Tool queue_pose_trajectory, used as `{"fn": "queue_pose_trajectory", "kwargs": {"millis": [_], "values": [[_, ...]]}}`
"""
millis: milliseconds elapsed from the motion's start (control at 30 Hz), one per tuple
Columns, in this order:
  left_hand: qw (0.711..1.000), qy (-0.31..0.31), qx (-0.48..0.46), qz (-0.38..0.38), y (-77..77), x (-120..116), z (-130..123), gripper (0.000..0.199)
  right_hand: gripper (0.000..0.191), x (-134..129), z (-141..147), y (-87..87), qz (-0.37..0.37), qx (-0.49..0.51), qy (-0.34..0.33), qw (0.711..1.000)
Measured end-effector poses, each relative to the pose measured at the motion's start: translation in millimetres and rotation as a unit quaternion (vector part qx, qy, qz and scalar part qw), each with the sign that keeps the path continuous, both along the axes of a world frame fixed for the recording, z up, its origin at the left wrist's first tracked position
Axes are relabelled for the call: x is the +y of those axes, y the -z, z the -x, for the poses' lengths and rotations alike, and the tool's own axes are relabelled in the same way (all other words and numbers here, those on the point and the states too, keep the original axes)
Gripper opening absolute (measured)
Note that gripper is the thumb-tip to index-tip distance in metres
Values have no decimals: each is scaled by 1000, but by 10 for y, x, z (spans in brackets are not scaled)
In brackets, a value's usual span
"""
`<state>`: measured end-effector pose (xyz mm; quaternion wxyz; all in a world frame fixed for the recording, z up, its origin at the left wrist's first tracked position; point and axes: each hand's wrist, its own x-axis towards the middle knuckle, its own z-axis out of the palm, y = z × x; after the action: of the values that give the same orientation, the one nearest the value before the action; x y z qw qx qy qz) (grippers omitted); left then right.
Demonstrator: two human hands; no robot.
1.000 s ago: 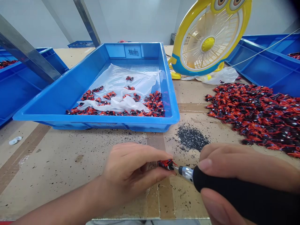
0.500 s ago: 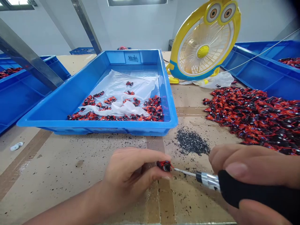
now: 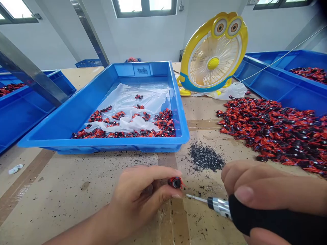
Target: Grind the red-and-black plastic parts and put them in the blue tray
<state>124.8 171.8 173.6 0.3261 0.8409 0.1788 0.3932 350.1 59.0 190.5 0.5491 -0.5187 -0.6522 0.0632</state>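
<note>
Your black-handled tool's [image 3: 258, 216] tip has left the red-and-black part [image 3: 175, 182] and stands just apart, near right of it. Your left hand [image 3: 143, 195] pinches the part; its thumb is closest to the tip. Your right hand [image 3: 273, 190] grips the handle, shaft slanting far-left.

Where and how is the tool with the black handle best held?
By its thick black handle, I'd judge, coming from the right, where the right hand grips it. The tool's slim metal shaft points left, towards the part in the left hand, so that end is better left clear.
</note>
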Motion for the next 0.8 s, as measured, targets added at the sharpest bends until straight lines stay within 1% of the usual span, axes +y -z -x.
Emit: {"fn": "queue_pose_trajectory", "kwargs": {"millis": [67, 233, 300, 433, 500, 600, 700, 800], "values": [[1000, -8, -8, 10, 12, -5, 14, 17, 40, 33, 39, -23, -10, -3, 14, 1000], [999, -19, 14, 28, 43, -27, 84, 12, 41, 18, 94, -10, -12, -2, 4, 1000], [999, -22, 24, 23, 55, -30, 95, 12, 36, -8, 56, -5, -12, 3, -11, 1000], [999, -26, 31, 12, 85, -15, 65, 14, 17, -9, 3, 10, -29, 9, -65, 997], [999, -21, 29, 12, 95, 6, 49, 14, 20, 21, 65, 67, -33, 10, -65, 997], [1000, -14, 9, -16, 95, 65, 50, 12, 33, 78, 278, 234, -21, -4, -49, 999], [997, -12, -27, -78, 75, 146, 74, 12, 33, 143, 492, 397, -33, -6, -52, 998], [992, -31, -12, -123, 20, 230, 90, 14, 30, 241, 549, 435, -79, 7, -33, 996]]}}
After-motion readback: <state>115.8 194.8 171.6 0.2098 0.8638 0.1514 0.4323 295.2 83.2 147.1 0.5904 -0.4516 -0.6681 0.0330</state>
